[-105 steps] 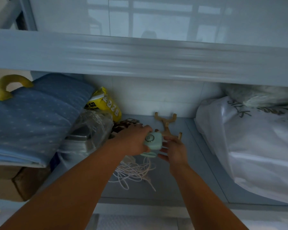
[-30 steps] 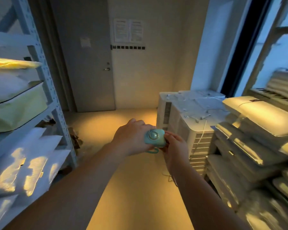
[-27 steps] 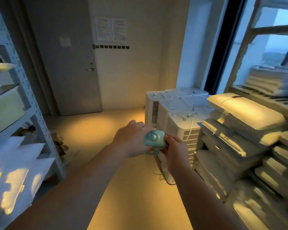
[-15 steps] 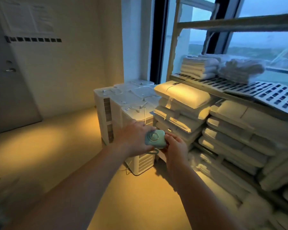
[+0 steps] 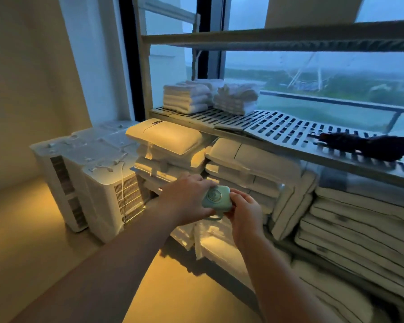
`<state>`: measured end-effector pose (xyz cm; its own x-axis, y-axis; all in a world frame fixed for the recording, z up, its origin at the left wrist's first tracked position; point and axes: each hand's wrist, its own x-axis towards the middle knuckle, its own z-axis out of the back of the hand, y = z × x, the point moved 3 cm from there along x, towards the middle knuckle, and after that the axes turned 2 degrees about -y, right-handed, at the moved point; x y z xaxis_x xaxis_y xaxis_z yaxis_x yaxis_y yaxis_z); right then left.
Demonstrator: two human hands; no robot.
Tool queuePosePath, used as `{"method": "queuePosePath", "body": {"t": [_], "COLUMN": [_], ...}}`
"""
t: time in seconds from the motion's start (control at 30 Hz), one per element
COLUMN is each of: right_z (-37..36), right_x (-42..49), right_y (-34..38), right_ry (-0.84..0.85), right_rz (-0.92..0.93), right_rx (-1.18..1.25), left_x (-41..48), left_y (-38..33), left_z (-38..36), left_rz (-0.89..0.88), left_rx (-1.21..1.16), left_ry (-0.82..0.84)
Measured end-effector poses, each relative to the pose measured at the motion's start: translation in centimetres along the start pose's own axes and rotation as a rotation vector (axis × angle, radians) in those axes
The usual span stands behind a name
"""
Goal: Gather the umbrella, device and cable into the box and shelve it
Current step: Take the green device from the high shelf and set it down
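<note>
Mint-green device [image 5: 217,199], black umbrella [image 5: 364,145], white towels [image 5: 187,95], pale slotted shelf [image 5: 278,129].

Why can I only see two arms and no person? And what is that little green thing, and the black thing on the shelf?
This picture comes from a camera worn on the person's head, looking forward and down. That is why you see only their arms reaching out, as if they were your own. The left hand and the right hand both hold the device, a small green gadget with a round part on top. The black thing looks like a folded umbrella, lying on the slatted shelf by the window. Further left on that shelf sit folded towels. Under the shelf, pillows are stacked, and white machines stand on the floor beside them.
</note>
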<state>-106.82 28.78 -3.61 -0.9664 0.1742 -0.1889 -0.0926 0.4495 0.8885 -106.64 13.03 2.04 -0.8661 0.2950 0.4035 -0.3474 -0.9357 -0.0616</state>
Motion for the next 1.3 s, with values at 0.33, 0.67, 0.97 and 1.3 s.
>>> {"method": "queuePosePath", "body": {"t": [0.33,0.67,0.97,1.3], "right_z": [12.7,20.4,22.9,25.7], "right_x": [10.4,17.9,25.0,28.8], "right_y": [7.8,15.2,21.2,25.8], "right_ry": [-0.120,-0.243,-0.420,-0.591], "right_rz": [0.067,0.226,0.381,0.482], "right_rx": [0.040,-0.002,-0.014,-0.083], "left_x": [12.4,23.8,34.9,42.1], "left_y": [-12.7,-20.5,-23.5,-26.9], "left_z": [-5.3,-10.2,-12.2,-13.7], "left_rz": [-0.078,-0.248,-0.405,-0.548], "left_rx": [-0.066,-0.130,-0.205,-0.263], "left_ry": [0.034,-0.022,-0.076,-0.121]}}
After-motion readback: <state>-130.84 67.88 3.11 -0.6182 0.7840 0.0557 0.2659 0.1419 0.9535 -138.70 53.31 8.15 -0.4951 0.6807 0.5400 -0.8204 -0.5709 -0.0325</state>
